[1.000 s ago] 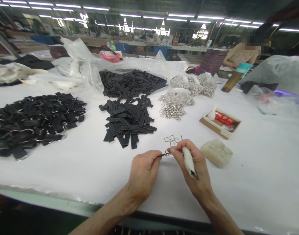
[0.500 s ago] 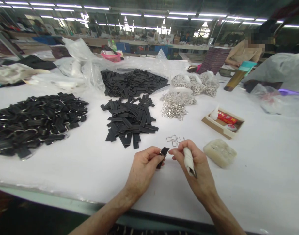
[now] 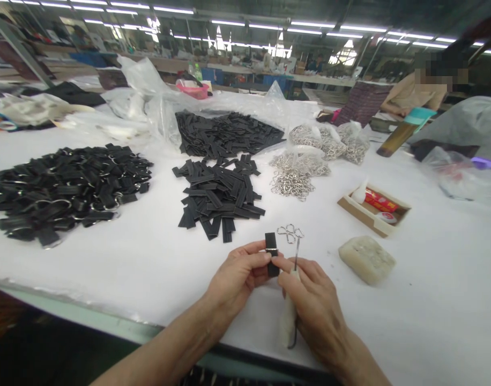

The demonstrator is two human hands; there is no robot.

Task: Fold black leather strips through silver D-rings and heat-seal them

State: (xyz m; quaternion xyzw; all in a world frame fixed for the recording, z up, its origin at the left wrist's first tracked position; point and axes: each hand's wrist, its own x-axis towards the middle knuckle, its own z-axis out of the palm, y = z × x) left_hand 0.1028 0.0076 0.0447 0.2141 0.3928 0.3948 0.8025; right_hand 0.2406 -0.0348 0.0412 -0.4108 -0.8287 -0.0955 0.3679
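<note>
My left hand [image 3: 235, 276] pinches a short black strap [image 3: 270, 239] upright between thumb and fingers. A thin metal ring [image 3: 272, 250] crosses the strap just above my thumb. In my right hand [image 3: 318, 297] lies an awl-like tool [image 3: 288, 321] with a pale wrapped handle and a thin metal shaft pointing away from me. The right fingertips touch the strap's right side. Just beyond the shaft's tip, several loose metal rings [image 3: 289, 234] lie on the white table [image 3: 157, 289].
Loose black straps [image 3: 219, 195] are heaped ahead, and straps with rings [image 3: 76, 187] at left. Metal rings [image 3: 291, 184] lie by filled plastic bags [image 3: 328, 140]. To the right are a cardboard box [image 3: 364, 214], a waxy block [image 3: 366, 260] and a bottle [image 3: 406, 131]. A person [image 3: 414, 94] sits beyond.
The strap now stands upright and straighter, with the ring across it. My right hand has come against it, and the tool has turned so its shaft points forward. The view has shifted slightly.
</note>
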